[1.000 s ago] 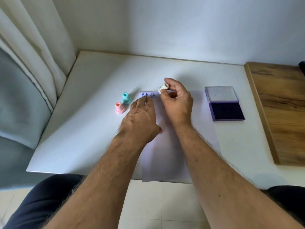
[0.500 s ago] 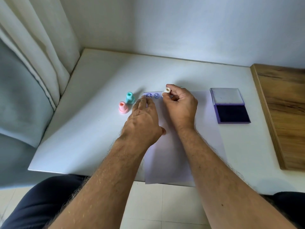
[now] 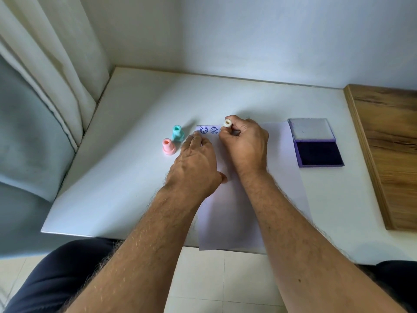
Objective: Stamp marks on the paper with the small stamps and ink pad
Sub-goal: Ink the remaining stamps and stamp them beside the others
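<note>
Near the top left corner of the paper (image 3: pixel 228 213), seen from your head camera, you are pinching a small white stamp (image 3: pixel 227 124) in your right hand (image 3: pixel 244 146), fingers and thumb curled round its handle. You are holding it just to the right of two blue face marks (image 3: pixel 208 130), probably so the next print is falling in line with them as a row. Whether its face is already touching the sheet, you cannot tell from this angle.

Your left hand (image 3: pixel 194 164) is lying flat with straight fingers on the paper's left edge, gripping nothing; it is most likely pinning the sheet so it is not sliding under the press.

Beside that hand, a teal stamp (image 3: pixel 177 133) and a pink stamp (image 3: pixel 168 146) are standing upright on the table (image 3: pixel 135 109), just off the paper, within easy reach for a swap.

Off the paper's right side, the ink pad (image 3: pixel 316 146) is lying open, lid folded back, on the stamping hand's side so re-inking is needing only a short trip.
</note>
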